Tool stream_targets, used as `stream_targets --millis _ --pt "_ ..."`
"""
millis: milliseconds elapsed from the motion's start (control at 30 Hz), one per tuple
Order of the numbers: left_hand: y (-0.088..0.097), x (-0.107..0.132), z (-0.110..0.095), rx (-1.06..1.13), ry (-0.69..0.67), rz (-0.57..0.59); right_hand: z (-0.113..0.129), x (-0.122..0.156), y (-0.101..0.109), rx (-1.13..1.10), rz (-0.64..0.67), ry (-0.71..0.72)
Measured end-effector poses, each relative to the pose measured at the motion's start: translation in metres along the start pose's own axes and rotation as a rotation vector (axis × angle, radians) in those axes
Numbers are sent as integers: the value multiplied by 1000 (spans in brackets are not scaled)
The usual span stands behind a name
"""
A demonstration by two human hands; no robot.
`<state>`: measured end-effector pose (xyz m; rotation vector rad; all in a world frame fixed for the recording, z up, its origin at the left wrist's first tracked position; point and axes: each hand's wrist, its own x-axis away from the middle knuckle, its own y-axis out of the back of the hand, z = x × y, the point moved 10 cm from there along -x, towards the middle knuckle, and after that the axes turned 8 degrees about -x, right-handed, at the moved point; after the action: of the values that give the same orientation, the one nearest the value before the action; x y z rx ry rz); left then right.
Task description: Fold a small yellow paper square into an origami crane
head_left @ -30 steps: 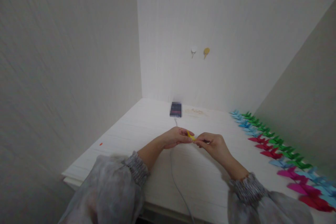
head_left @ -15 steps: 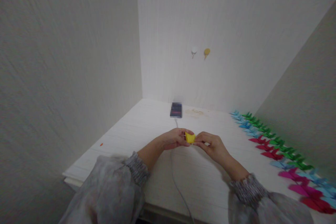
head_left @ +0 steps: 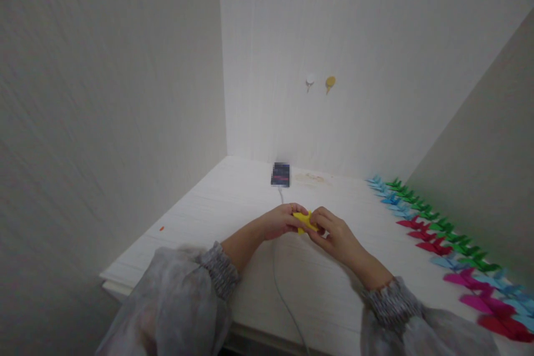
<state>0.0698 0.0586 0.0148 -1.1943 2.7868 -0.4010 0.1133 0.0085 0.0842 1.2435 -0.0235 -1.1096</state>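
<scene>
A small folded piece of yellow paper (head_left: 306,220) is held between both hands above the white table. My left hand (head_left: 282,221) pinches its left side, with a ring on one finger. On its right side, the fingers of my right hand (head_left: 332,230) are closed on the paper. The fingers cover part of it, so its exact folded shape is hard to make out.
Rows of folded paper cranes (head_left: 448,233) in green, blue, red and pink line the table's right side. A blurred phone-like device (head_left: 281,174) stands by the back wall, its white cable (head_left: 284,299) running beneath my hands. Two hooks (head_left: 330,82) are on the wall. An orange scrap (head_left: 162,228) lies left.
The yellow paper has turned in my fingers and now looks narrower and more tilted. My right hand has moved slightly left, its fingers further over the paper.
</scene>
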Motion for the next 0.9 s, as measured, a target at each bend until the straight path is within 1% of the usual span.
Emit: stream_targets --millis 167,300,400,500,567,633,767,833,900 --pt "-3 2 1 -29 7 27 -5 0 0 77 -28 -50" --pt "1 0 0 -35 -34 9 -11 0 1 189 -32 -100" --pt "4 -2 2 -49 -38 -13 -13 -2 -2 314 14 -118" --pt "6 -3 9 -81 10 -54 -13 -3 -10 439 92 -115" --pt "7 -4 14 -105 38 -76 -13 -4 -14 478 124 -125" --pt "8 -4 15 -124 29 -100 -14 -4 -16 461 132 -154" --pt "11 -6 14 -166 -17 -132 -19 -3 -16 333 87 -240" --pt "7 -7 14 -193 -20 -97 -22 -2 -17 285 72 -274" --pt "-1 -7 15 -232 -19 -26 -27 -1 -19 276 71 -296"
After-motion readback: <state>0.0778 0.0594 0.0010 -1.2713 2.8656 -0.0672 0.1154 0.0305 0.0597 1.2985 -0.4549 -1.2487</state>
